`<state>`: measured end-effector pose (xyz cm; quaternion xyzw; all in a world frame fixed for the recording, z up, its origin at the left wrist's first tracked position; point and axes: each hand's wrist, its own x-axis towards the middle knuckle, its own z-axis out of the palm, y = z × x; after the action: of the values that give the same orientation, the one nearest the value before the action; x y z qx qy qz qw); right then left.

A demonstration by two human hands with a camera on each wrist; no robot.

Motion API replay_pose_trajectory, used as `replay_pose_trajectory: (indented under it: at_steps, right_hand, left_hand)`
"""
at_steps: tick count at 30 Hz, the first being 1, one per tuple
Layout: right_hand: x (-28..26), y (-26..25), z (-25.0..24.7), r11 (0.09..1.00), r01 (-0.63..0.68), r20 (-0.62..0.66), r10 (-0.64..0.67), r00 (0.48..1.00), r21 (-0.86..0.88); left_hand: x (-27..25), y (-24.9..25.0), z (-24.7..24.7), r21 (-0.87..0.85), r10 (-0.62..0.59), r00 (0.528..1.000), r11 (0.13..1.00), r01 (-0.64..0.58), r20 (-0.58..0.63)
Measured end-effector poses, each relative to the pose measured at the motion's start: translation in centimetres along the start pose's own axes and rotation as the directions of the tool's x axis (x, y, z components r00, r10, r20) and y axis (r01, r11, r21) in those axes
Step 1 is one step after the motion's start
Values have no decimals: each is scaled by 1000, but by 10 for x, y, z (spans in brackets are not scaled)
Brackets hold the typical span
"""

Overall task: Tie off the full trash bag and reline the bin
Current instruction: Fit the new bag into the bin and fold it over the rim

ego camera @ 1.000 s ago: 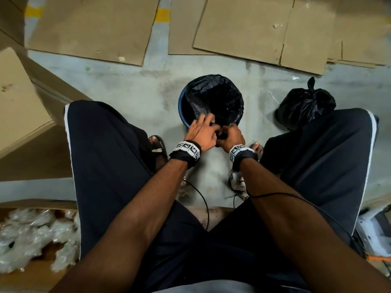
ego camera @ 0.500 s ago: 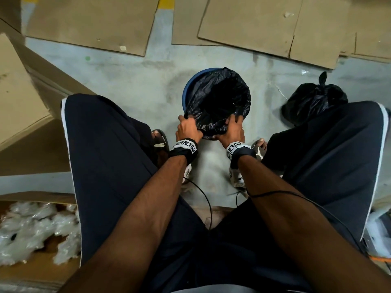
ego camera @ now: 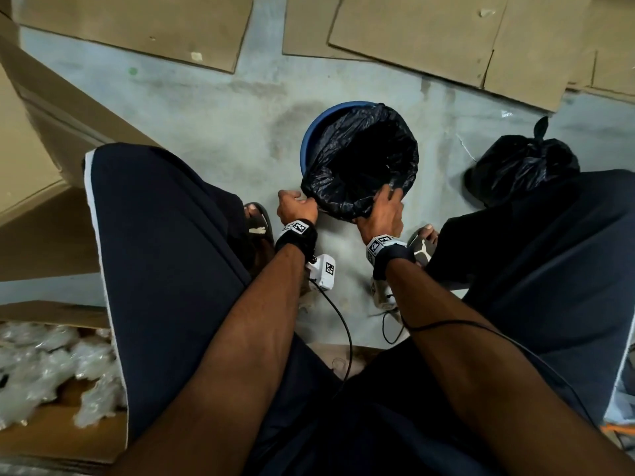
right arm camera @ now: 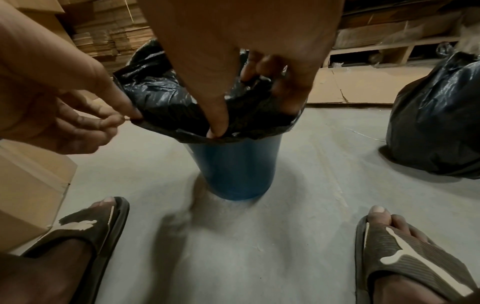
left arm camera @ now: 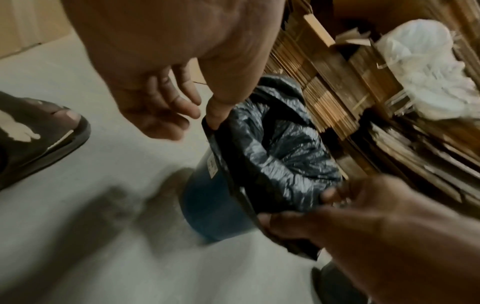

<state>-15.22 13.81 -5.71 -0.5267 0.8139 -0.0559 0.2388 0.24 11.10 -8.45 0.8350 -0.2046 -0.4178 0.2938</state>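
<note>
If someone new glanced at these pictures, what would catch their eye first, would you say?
Probably the blue bin in the middle of the floor, with a black liner being stretched over its rim. The left hand pinches the liner's near edge while the right hand grips it beside that. To the right sits a knotted black trash bag.

Grey concrete floor (ego camera: pixel 213 108), flattened cardboard sheets (ego camera: pixel 429 32) along the far edge (overlapping), dim light
</note>
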Motion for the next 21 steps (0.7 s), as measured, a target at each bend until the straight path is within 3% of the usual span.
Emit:
replay_pose_trajectory:
  at_steps: [2, 7, 13, 17, 21]
  right_hand:
    - [2, 0, 0, 992, 56, -41, -61, 997, -112]
    - [6, -9, 8, 920, 242, -6, -256, 967, -307]
    - [10, -20, 12, 816, 454, 166, -423, 891, -358]
    - [8, -19, 9, 814, 486, 217, -437, 873, -317]
    - [5, -12, -3, 812, 507, 235, -453, 860, -290]
  left_hand:
    - [1, 0, 5, 23, -75, 997, 997, 75, 5]
    - [5, -4, 18, -156, -206, 975, 964, 217, 86]
    - [6, 4, 14, -342, -189, 982, 922, 180, 5]
    - [11, 2, 11, -449, -228, 958, 848, 282, 171]
    - [-21, 23, -10, -344, -188, 950, 900, 268, 250]
